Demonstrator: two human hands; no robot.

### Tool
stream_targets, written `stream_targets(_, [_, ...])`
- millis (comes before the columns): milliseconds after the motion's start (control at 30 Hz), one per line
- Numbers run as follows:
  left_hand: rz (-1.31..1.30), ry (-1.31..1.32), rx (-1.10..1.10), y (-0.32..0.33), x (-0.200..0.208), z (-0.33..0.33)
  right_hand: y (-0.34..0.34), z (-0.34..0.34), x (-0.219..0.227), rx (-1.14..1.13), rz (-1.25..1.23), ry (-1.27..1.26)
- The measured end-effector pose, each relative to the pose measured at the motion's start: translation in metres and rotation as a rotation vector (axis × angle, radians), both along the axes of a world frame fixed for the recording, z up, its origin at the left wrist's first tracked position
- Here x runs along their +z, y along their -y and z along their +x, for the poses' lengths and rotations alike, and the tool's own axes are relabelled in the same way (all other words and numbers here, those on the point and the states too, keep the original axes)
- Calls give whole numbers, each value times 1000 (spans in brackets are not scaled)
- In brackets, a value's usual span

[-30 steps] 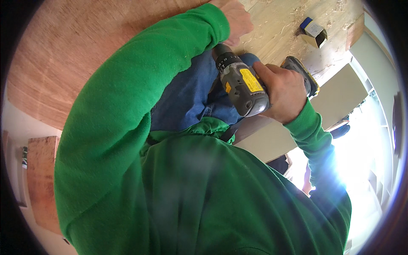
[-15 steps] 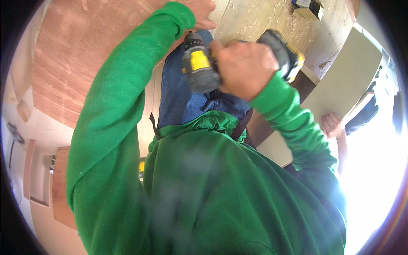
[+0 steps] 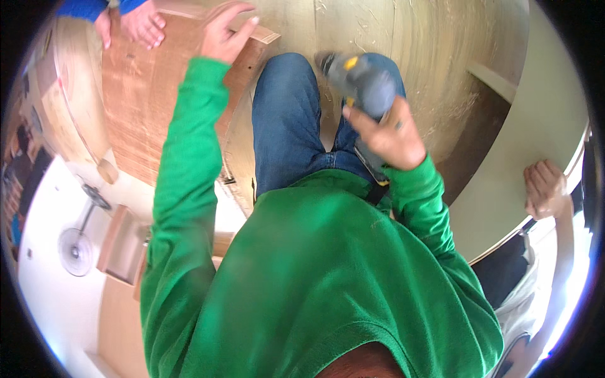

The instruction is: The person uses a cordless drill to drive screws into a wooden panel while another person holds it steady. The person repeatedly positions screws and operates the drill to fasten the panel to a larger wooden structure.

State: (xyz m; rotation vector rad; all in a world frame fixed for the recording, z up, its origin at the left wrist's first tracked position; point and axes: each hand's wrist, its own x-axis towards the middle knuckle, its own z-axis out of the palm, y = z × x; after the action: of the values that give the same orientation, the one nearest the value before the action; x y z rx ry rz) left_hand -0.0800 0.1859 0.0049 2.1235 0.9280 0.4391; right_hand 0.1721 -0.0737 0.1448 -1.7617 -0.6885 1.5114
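Note:
In my right hand (image 3: 394, 135) is a grey-and-yellow cordless drill (image 3: 362, 79), its fingers wrapped round the grip. Held above my right thigh, the drill points up and to the left, and it is somewhat blurred. My left hand (image 3: 225, 33) is raised over the edge of a reddish-brown plywood panel (image 3: 154, 88), thumb and fingers apart and nothing in them. Just right of that hand, a narrow wooden strip (image 3: 265, 34) lies at the panel's corner.
Another person's hands (image 3: 144, 25), in blue sleeves, rest at the plywood's far left. At right, a co-worker's hand (image 3: 545, 189) holds the edge of a pale curved-looking panel (image 3: 535, 126). Shavings lie on the wooden floor (image 3: 428, 38). A fan (image 3: 75, 251) stands at left.
The drill has moved away from my left hand, and that hand has lifted with its fingers spread. My view has shifted, bringing blue-sleeved hands into sight.

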Motion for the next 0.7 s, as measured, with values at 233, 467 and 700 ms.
stream_targets(233, [339, -480, -107, 66, 49, -8, -6, 44, -92, -585, -218, -408])
stream_targets(467, [353, -467, -265, 46, 34, 16, 15, 52, -130, -831, -182, -712])
stream_targets(700, [361, -414, -187, 53, 37, 17, -17, 60, -118, -771, -170, -540])
